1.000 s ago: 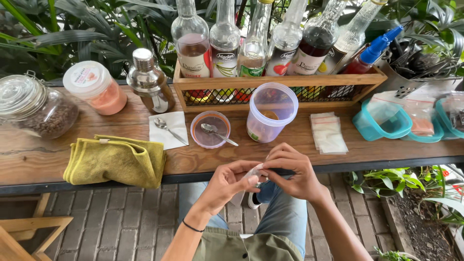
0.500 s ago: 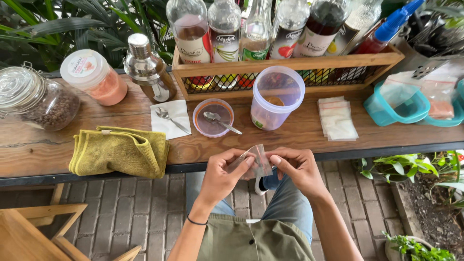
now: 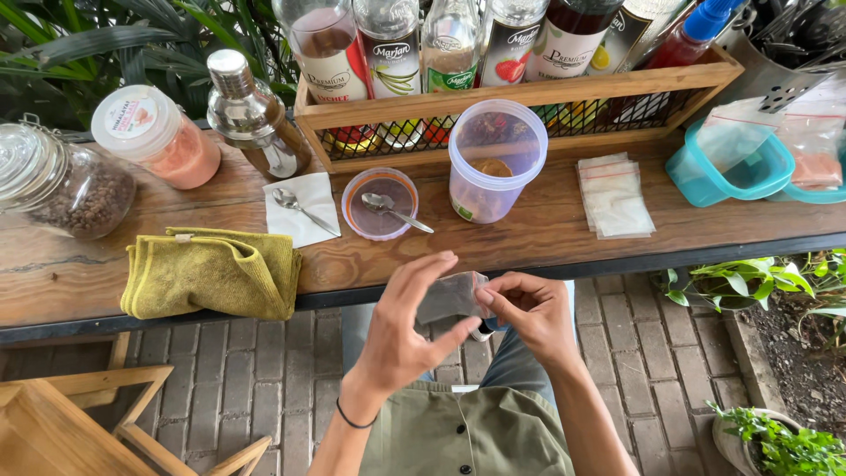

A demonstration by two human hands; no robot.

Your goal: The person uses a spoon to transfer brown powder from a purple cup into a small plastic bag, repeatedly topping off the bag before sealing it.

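The person is holding a small clear plastic pouch with dark powder inside (image 3: 449, 295) between both hands, just below the front edge of the long wooden surface (image 3: 546, 234). The right hand (image 3: 529, 313) is pinching the right end of the pouch with thumb and fingers closed on it, probably to keep its mouth steady. The left hand (image 3: 410, 330) is touching the left side with thumb and forefinger only, while the other fingers are spreading open and upward, so it looks more like supporting than gripping. The two hands are staying close together with the pouch between them, in front of the lap and not resting on anything. Directly above the pouch, on the surface, a clear round plastic tub with a purple rim (image 3: 495, 163) is standing open. Left of this tub a purple lid (image 3: 377, 204) is lying with a metal spoon (image 3: 392, 209) in it, likely to keep the wood clean. Right of the tub a stack of flat clear pouches (image 3: 614, 196) is waiting within reach. Far left of the tub a folded yellow-green cloth (image 3: 211, 273) is lying.
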